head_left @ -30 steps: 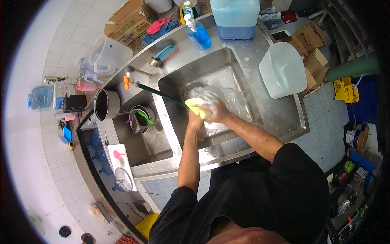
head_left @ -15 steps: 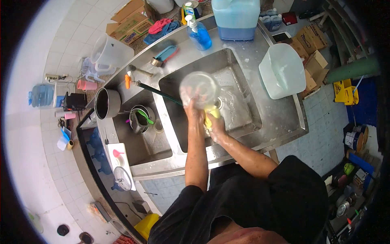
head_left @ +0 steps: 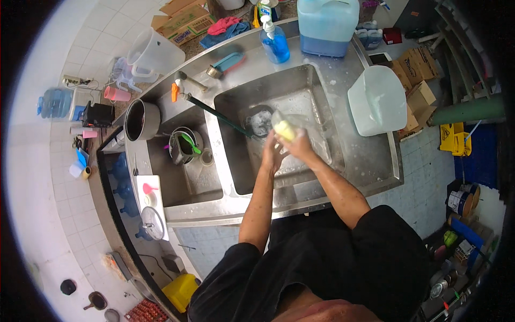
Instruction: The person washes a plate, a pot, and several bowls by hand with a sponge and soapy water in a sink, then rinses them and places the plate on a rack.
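Observation:
Over the large sink basin (head_left: 257, 182), my right hand (head_left: 301, 147) is closed round a yellow sponge (head_left: 284, 130). The sponge presses against a clear, round plastic container (head_left: 303, 123), tilted and partly blurred. My left hand (head_left: 272, 154) grips the container from the near side, its fingers curled and partly hidden. Just beyond my hands, a dark round bowl (head_left: 259, 122) with white suds sits in the basin. A dark green hose (head_left: 220, 115) runs from the tap (head_left: 192, 81) into the basin beside that bowl.
In the smaller left basin stand pots (head_left: 184, 146) with a green utensil. A steel pot (head_left: 142, 120) rests on the left rim. Behind are a blue pump bottle (head_left: 275, 43) and a large jug (head_left: 328, 29). A whitish tub (head_left: 377, 102) stands right. A white board (head_left: 152, 199) lies left.
The clear container has turned from face-up to tilted and moved right. My right hand and the sponge have risen along it. The sudsy bowl now shows in the basin.

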{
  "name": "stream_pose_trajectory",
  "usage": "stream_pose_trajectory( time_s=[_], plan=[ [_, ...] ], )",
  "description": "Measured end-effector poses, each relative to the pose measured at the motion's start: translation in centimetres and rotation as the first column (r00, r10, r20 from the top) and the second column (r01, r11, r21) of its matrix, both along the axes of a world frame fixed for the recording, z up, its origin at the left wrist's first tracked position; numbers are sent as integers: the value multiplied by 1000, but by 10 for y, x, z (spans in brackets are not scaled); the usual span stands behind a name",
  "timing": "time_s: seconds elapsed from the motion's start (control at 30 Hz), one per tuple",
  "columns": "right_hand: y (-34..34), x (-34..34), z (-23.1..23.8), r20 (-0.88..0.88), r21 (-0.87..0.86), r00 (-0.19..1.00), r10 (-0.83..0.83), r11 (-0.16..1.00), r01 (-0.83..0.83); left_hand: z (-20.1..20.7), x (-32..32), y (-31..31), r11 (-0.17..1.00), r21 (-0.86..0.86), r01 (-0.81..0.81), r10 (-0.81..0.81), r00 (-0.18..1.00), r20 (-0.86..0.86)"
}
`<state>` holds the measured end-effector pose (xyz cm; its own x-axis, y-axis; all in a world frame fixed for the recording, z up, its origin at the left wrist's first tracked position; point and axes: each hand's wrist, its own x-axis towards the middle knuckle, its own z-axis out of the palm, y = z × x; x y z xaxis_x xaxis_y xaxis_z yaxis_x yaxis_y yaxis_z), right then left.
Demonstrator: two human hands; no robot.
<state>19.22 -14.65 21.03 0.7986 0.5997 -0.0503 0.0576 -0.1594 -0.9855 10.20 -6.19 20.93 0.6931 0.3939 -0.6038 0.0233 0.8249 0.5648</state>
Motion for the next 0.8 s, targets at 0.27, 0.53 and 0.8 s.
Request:
stream_pose_trajectory(
  time_s=[0.27, 0.53, 0.8],
  plan=[
    [-10, -7, 24, 345, -433, 695, 630, 764, -478, -6, -28, 29, 949, 315, 3, 48, 987, -154],
    [42, -9, -72, 376, -299, 887, 267, 941, -156, -32, -9, -12, 522, 819, 238, 88, 940, -329],
    [-15, 31, -26, 784, -538, 387, 486, 843, 32, -79, -38, -4, 998, 54, 23, 0, 916, -400]
  ],
)
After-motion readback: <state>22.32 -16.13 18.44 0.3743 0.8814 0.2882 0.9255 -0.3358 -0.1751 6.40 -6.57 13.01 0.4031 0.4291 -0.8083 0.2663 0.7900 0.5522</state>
